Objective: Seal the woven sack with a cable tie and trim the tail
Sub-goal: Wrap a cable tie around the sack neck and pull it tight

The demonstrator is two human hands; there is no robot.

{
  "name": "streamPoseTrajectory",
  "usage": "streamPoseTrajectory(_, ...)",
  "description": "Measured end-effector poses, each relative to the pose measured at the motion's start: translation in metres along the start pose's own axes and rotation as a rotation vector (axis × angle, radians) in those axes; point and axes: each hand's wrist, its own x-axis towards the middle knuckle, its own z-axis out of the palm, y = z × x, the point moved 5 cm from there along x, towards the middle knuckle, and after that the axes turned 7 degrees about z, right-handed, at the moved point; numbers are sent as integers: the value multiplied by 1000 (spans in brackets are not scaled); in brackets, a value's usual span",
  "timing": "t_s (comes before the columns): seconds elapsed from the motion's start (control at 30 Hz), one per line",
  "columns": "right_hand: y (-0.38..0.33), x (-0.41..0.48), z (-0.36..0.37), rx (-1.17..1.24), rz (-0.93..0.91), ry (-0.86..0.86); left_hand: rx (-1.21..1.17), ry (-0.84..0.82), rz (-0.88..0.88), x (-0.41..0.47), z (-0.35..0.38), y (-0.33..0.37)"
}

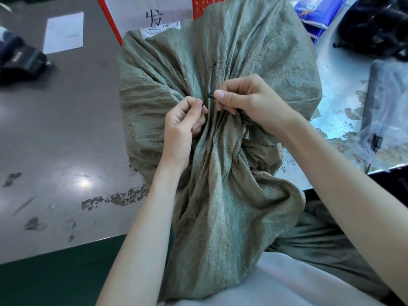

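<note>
A grey-green woven sack [220, 62] fills the middle of the view, its neck gathered into tight folds at the centre. A thin black cable tie [210, 96] runs round the gathered neck, mostly hidden by fabric and fingers. My left hand [183, 122] pinches one end of the tie at the left side of the neck. My right hand [247, 100] pinches the other end between thumb and forefinger just right of it, other fingers curled into the folds. The loose sack mouth [231, 206] spreads toward me over my lap.
A grey table [55, 129] lies to the left with a black device [19, 62] and a white sheet [64, 32]. A red crate [198, 7] stands behind the sack. On the right sit blue packets [318, 12], a black bundle [375, 25] and clear plastic bags [384, 120].
</note>
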Motion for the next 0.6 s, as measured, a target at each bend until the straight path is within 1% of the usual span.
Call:
streamPoseTrajectory(0.27,0,0,1,-28,12,-7,34,14,13,-1,0,1)
streamPoseTrajectory(0.6,2,3,3,-86,25,-18,-33,14,13,0,0,-3)
